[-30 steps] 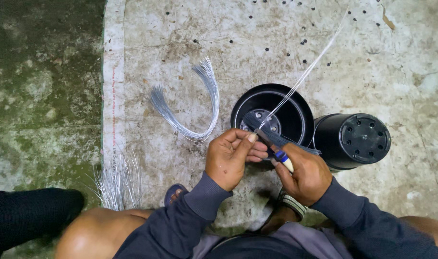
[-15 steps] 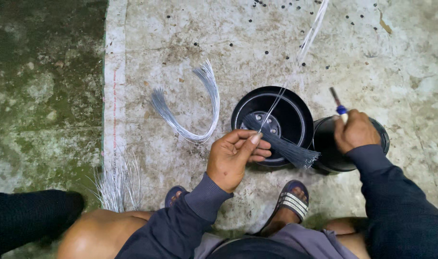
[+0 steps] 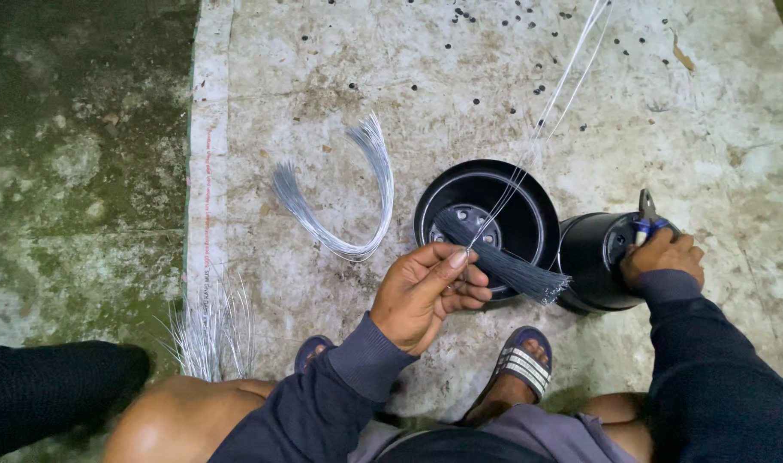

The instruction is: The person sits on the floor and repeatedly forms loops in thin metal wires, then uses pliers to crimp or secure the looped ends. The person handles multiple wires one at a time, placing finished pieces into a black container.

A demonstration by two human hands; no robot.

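in the centre of the frame the left hand [image 3: 426,296] is closed around a bundle of thin wires [image 3: 503,261], pinching long strands that run to the upper right, over the open black pot [image 3: 486,225]. at right the right hand [image 3: 663,257] grips blue-handled pliers [image 3: 647,221] on a second, tipped pot [image 3: 596,260]. the step looks like wiring the pots; the next move calls for a steady pinch and careful aim.

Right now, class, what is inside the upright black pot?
Inside the black pot, drain holes show on its floor; the wire bundle held by the left hand covers part.
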